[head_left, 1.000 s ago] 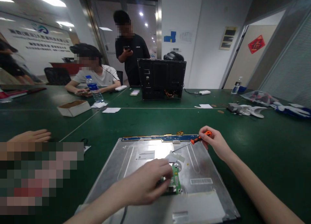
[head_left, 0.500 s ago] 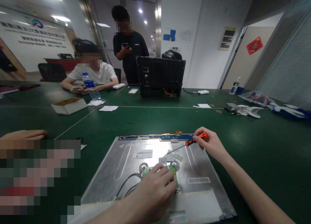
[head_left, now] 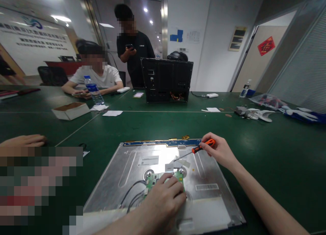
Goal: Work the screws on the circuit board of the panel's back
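A flat metal display panel lies back side up before me. My left hand is closed over a small green circuit board at the panel's middle, its fingers bent on the board and hiding most of it. Dark cables run from the board's left side. Between the fingers of my right hand is an orange and black screwdriver. Its shaft slants down left, with the tip at pale tape strips above the board. A blue circuit strip runs along the panel's far edge.
Another person's hand rests on the green table at left. Farther back are an open box, a water bottle and a black casing. Metal and white parts lie at right. Two people are across the table.
The view has shifted slightly. My left hand sits a little farther right over the board, and more of the board's left side and cables shows. My right hand keeps the screwdriver at the tape.
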Demonstrator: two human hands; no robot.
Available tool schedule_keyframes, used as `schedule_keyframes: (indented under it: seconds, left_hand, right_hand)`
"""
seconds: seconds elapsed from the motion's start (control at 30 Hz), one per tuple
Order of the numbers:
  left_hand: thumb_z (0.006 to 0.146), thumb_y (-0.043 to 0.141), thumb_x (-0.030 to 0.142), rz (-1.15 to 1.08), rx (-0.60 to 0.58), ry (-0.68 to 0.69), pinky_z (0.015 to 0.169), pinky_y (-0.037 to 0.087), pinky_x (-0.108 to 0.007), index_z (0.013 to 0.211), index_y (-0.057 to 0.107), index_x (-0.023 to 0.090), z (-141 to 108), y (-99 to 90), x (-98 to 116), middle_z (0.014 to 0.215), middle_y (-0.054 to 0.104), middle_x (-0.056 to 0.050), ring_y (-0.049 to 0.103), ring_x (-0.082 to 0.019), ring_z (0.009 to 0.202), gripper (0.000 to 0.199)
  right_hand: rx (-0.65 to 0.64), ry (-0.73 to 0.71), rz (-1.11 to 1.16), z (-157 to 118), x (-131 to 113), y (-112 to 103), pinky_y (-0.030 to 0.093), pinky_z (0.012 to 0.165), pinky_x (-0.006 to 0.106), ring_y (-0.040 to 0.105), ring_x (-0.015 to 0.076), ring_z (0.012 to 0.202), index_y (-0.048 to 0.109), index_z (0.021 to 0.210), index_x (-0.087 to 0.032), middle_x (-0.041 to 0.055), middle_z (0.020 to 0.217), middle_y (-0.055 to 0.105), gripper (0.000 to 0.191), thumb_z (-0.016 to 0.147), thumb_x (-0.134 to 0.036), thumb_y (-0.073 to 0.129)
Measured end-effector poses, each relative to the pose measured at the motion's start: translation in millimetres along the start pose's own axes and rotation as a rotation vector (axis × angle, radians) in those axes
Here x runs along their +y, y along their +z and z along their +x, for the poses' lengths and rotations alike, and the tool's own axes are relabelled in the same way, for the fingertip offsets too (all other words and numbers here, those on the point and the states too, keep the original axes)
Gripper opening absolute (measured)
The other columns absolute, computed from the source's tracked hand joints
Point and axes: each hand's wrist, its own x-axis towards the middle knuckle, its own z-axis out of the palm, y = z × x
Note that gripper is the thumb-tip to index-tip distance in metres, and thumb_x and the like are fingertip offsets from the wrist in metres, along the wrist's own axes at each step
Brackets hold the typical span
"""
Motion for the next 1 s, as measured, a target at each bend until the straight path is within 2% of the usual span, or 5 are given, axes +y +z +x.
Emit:
schedule_keyframes:
  seconds: [0.4,0.57,0.7,0.8,1.0]
  left_hand:
    - [0.087,0.055,0.011,-0.044,0.029,-0.08,0.087,0.042,-0.041,0.092,0.062,0.02,1,-4.8,3,0.092,0.068,-0.006,0.059,-0.023,0.082,0.012]
    - [0.09,0.052,0.01,-0.054,0.039,-0.084,0.084,0.042,-0.041,0.088,0.06,0.02,1,-2.0,1,0.09,0.068,-0.005,0.058,-0.023,0.08,0.013]
    - [0.089,0.053,0.009,-0.068,0.022,-0.059,0.085,0.042,-0.041,0.09,0.06,0.02,-1,-0.4,-2,0.091,0.067,-0.004,0.059,-0.022,0.081,0.013]
    - [0.087,0.055,0.009,-0.073,0.005,-0.066,0.087,0.042,-0.041,0.091,0.06,0.02,-1,-2.1,-2,0.093,0.068,-0.004,0.059,-0.022,0.082,0.012]
    - [0.089,0.055,0.01,-0.064,0.006,-0.086,0.089,0.041,-0.041,0.088,0.059,0.02,0,-3.5,0,0.091,0.067,-0.004,0.06,-0.022,0.083,0.012]
  right_hand:
    - [0.053,-0.054,0.021,-1,-11,-7,0.042,0.044,0.023,0.052,0.0121,0.05,0.063,0.079,-0.02,0.0001,0.068,0.059,0.028,0.084,-0.048,0.07]
    - [0.135,0.003,0.206,-4,-10,-4,0.036,0.038,0.021,0.045,0.0102,0.04,0.056,0.08,-0.023,-0.0062,0.053,0.05,0.033,0.081,-0.052,0.072]
    - [0.118,0.042,0.351,-6,-6,-1,0.028,0.035,0.02,0.036,0.0083,0.037,0.052,0.076,-0.023,-0.0082,0.05,0.045,0.036,0.08,-0.053,0.071]
    - [0.107,-0.027,0.302,-12,-12,4,0.028,0.036,0.021,0.034,0.0083,0.038,0.051,0.069,-0.023,-0.007,0.051,0.044,0.031,0.08,-0.046,0.068]
    - [0.22,-0.268,0.06,-36,-40,25,0.031,0.039,0.022,0.039,0.0099,0.039,0.049,0.059,-0.024,-0.0058,0.047,0.044,0.021,0.075,-0.029,0.061]
